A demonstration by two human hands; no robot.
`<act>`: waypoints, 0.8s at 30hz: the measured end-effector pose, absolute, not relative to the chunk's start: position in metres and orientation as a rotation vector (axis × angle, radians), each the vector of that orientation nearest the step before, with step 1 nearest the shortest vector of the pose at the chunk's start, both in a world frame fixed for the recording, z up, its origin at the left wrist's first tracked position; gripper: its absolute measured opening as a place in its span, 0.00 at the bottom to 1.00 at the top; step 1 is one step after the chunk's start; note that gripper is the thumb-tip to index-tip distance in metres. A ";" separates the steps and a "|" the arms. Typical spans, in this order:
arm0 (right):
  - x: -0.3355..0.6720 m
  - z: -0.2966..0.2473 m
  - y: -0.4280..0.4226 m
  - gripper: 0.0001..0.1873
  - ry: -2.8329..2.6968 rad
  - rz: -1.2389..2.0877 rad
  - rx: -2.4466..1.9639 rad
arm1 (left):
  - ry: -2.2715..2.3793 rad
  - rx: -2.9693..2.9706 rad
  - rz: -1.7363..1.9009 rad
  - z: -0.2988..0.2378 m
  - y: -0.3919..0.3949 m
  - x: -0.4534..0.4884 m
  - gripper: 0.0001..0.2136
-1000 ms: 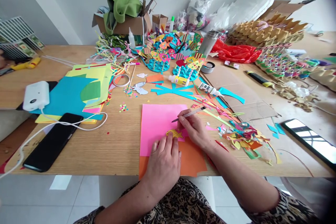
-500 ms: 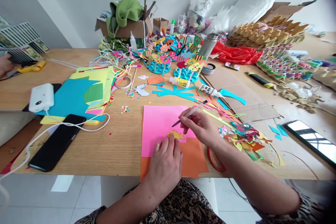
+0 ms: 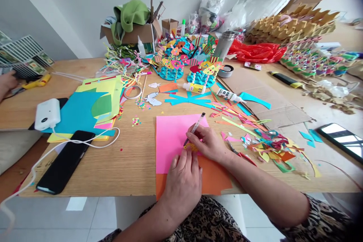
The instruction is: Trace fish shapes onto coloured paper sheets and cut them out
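Observation:
A pen (image 3: 197, 123) is pinched in my right hand (image 3: 208, 143), its tip down at the left end of a yellow paper fish (image 3: 190, 146). My left hand (image 3: 183, 177) lies flat with fingers stretched out, the fingertips pressing on the fish's lower edge. Under the fish is a sheet of pink paper (image 3: 170, 134), which lies on orange paper (image 3: 217, 176) at the table's front edge. Both hands partly cover the fish. Red-handled scissors (image 3: 246, 157) rest beside my right wrist.
Colourful paper scraps (image 3: 273, 145) lie to the right, near a phone (image 3: 342, 140). Glue bottles (image 3: 195, 88) and fish decorations on blue bases (image 3: 201, 79) stand farther back. Leftward are a dark phone (image 3: 66, 162), a white cable and stacked paper (image 3: 73, 109). Another person's hand (image 3: 8, 83) shows far left.
My right hand has moved left and down, bringing the more upright pen to the fish's left end. The scissors show more from under my right arm. The view has shifted slightly.

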State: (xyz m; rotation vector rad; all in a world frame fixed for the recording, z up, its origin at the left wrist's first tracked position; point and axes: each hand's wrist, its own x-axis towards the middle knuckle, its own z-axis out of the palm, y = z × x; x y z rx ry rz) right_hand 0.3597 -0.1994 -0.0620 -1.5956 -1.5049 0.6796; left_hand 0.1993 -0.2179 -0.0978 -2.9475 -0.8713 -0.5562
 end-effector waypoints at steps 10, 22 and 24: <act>0.361 -0.067 -0.197 0.10 -1.521 0.704 -1.564 | -0.876 -2.921 -0.551 -0.094 -0.219 0.200 0.17; 0.362 -0.072 -0.196 0.09 -1.515 0.765 -1.587 | -0.898 -2.913 -0.553 -0.092 -0.219 0.201 0.16; 0.362 -0.071 -0.196 0.09 -1.521 0.762 -1.586 | -0.896 -2.918 -0.551 -0.092 -0.219 0.201 0.17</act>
